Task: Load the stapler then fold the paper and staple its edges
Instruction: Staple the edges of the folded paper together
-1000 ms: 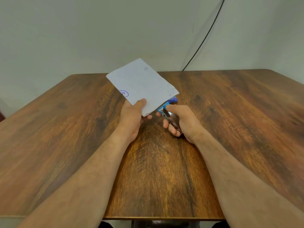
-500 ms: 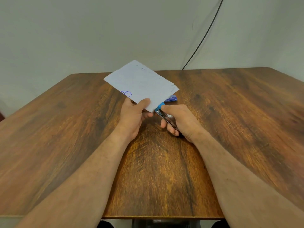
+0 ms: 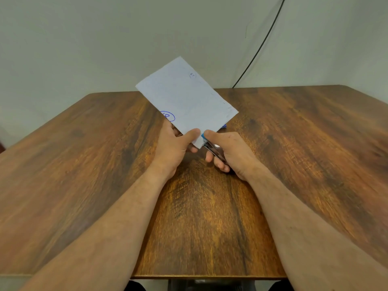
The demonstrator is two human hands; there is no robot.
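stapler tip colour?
Light blue, on the stapler in the right hand; metal body behind. Head view.

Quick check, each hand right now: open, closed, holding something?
Left hand: closed, pinching the folded paper near its lower corner.
Right hand: closed around the stapler, at that same corner.

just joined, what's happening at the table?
A person is stapling a folded paper. The left hand pinches the sheet near its lower corner and holds it up off the wooden table. The right hand grips a blue and metal stapler with its nose at that corner. A small blue item peeks out behind the paper.
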